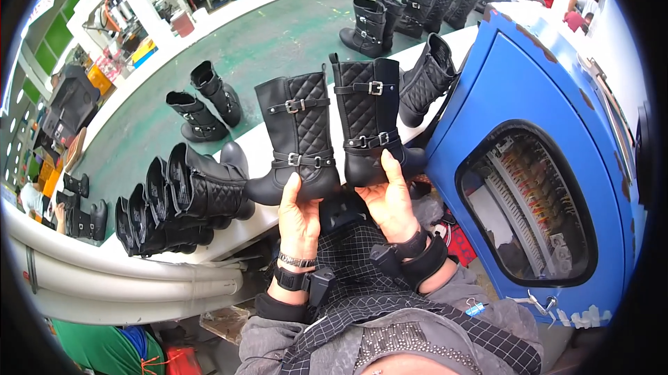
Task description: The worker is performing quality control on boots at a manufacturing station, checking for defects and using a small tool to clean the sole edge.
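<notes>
In front of me I hold up two black quilted boots with buckled straps, side by side and upright. My left hand (299, 215) grips the left boot (298, 124) at its heel, the thumb on the outside. The right boot (367, 110) is held the same way by my right hand (391, 201). Their toes point outward, away from each other. Each shows one buckle high on the shaft and another at the ankle. A further quilted boot (429, 81) leans just behind the right boot. The undersides of both held boots are mostly hidden.
A row of black boots (188, 190) stands on the white ledge at my left. On the green conveyor belt (292, 34) stand a boot pair (205, 107) and more boots (417, 13) farther right. A blue cabinet (501, 83) with a window closes off my right side.
</notes>
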Motion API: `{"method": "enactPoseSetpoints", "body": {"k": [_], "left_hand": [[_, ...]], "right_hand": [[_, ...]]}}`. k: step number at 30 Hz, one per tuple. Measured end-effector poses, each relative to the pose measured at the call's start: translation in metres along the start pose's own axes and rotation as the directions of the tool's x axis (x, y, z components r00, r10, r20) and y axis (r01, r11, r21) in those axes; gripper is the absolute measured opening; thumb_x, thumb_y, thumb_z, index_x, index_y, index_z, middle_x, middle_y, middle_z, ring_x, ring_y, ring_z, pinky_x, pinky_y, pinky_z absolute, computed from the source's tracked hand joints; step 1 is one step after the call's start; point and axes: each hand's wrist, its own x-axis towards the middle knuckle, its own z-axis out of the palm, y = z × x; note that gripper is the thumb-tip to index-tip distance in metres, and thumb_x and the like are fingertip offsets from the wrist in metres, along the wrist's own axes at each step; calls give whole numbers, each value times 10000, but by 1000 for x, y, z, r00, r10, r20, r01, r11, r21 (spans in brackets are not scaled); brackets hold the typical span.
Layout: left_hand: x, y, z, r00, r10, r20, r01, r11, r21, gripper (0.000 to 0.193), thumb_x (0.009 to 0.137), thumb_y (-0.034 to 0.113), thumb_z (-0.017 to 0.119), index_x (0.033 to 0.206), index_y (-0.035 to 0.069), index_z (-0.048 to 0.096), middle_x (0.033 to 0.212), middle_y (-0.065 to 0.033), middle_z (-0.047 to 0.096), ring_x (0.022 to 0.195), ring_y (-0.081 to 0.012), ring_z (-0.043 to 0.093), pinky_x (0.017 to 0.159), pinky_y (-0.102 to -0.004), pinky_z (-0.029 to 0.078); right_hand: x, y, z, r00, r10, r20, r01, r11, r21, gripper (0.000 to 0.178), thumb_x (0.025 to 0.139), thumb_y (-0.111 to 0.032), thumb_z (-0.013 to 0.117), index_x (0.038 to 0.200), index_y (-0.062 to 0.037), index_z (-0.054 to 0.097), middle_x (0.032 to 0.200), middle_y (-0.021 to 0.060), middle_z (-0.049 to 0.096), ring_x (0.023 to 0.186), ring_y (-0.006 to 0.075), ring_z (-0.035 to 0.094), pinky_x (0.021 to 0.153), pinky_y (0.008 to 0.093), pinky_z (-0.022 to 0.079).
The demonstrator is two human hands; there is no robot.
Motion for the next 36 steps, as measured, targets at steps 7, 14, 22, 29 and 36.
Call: {"method": "enactPoseSetpoints", "body": {"k": [7, 14, 22, 29, 36], "left_hand": [[3, -6, -3, 999, 11, -34, -11, 1000, -10, 329, 837, 148, 693, 1116, 39, 557, 1065, -97, 633, 955, -214, 634, 814, -367, 567], [1, -7, -2, 1000, 13, -18, -13, 1000, -7, 312, 833, 167, 703, 1088, 41, 576, 1036, -87, 647, 917, -199, 641, 774, -338, 571], [6, -6, 0, 1000, -12, -22, 11, 999, -44, 324, 828, 166, 708, 1093, 35, 576, 1037, -94, 646, 930, -204, 639, 779, -345, 574], [4, -6, 1, 1000, 23, 7, -23, 1000, 12, 306, 883, 205, 635, 1122, 29, 560, 1068, -86, 639, 948, -210, 629, 867, -380, 529], [0, -16, -11, 998, 30, -55, -29, 999, 23, 194, 879, 173, 634, 1024, 44, 621, 958, -60, 669, 833, -178, 641, 695, -315, 523]], "right_hand": [[-3, 6, 1, 998, -39, -43, 40, 999, 1, 356, 847, -374, 676, 1058, -94, 609, 963, 41, 655, 850, 178, 634, 715, 333, 544], [-4, 9, -2, 999, -51, -16, 51, 999, 10, 347, 860, -361, 662, 1070, -90, 608, 982, 45, 659, 875, 176, 639, 743, 341, 549], [-1, 10, 3, 997, -60, -39, 61, 998, 17, 296, 891, -328, 631, 1031, -68, 618, 949, 39, 669, 830, 141, 640, 702, 293, 532], [-6, 12, 11, 995, -94, -20, 94, 996, -2, 280, 911, -337, 600, 1039, -90, 624, 977, 17, 665, 867, 129, 631, 743, 284, 525], [-5, 19, -7, 995, -99, -33, 101, 994, 43, 231, 891, -291, 632, 988, -82, 645, 940, 22, 678, 834, 143, 650, 724, 301, 542]]}}
